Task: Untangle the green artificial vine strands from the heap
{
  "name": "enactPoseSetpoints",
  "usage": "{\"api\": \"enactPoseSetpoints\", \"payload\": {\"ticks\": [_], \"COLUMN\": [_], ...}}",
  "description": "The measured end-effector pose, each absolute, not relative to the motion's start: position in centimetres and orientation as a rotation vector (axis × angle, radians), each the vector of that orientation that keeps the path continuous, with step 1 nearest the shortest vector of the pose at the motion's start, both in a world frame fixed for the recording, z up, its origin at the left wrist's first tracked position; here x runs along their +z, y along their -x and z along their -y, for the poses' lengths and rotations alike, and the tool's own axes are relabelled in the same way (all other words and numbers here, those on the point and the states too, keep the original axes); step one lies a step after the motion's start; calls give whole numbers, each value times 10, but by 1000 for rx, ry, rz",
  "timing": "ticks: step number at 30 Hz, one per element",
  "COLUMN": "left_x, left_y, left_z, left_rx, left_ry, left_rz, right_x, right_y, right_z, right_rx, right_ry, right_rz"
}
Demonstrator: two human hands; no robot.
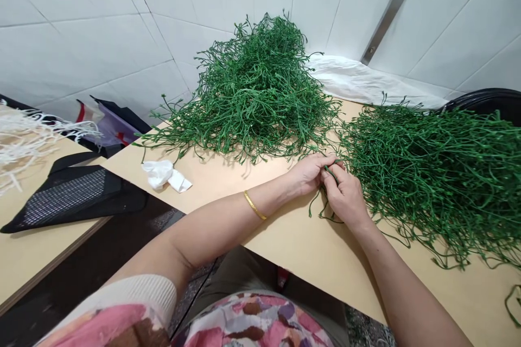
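Observation:
My left hand (311, 173) and my right hand (345, 191) meet over the table, fingers pinched together on a thin green plastic stem (331, 172). More green strands hang below the fingers onto the tabletop. Both hands are closed, and part of the stem is hidden inside them. Beyond my hands rises a tall heap of green artificial stems (260, 92) with small forked tips. A second heap of green stems (431, 173) spreads out close to my right hand.
The pale wooden table (285, 249) meets a white tiled wall. A crumpled white tissue (163, 174) lies at left. Farther left are a black mesh bag (69, 195) and white strands (28, 141) on another table. A white plastic sheet (366, 78) and metal bracket (388, 16) are behind.

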State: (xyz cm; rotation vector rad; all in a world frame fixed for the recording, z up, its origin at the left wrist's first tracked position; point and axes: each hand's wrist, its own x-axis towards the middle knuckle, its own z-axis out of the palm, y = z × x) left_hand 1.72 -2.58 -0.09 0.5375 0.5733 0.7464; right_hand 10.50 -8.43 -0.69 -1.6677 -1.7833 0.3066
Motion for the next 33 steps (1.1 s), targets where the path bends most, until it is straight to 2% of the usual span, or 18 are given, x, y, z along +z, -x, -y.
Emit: {"api": "enactPoseSetpoints", "payload": {"ticks": [6, 11, 14, 17, 22, 27, 30, 33], "left_x": [2, 5, 6, 4, -2, -1, -3, -5], "left_y": [-18, -17, -13, -12, -14, -14, -15, -14], "left_z": [30, 26, 21, 22, 28, 32, 33, 33], "left_rx": [820, 805, 794, 828, 816, 826, 785, 804], "left_ry": [-541, -384, -351, -507, -672, -786, -887, -922], "left_rz": [-603, -696, -680, -590, -589, -618, -671, -680], "right_x": [2, 12, 16, 16, 9, 6, 9, 11], "right_y": [-117, -102, -88, -100, -150, -161, -155, -147], "right_z": [88, 101, 106, 105, 89, 83, 86, 89], "right_rx": [363, 550, 471, 338, -329, -547, -407, 27], "right_ry": [1428, 1228, 947, 1163, 1851, 1919, 1706, 1569], "right_rz": [1903, 2066, 2275, 2018, 1509, 1426, 1466, 1585]}}
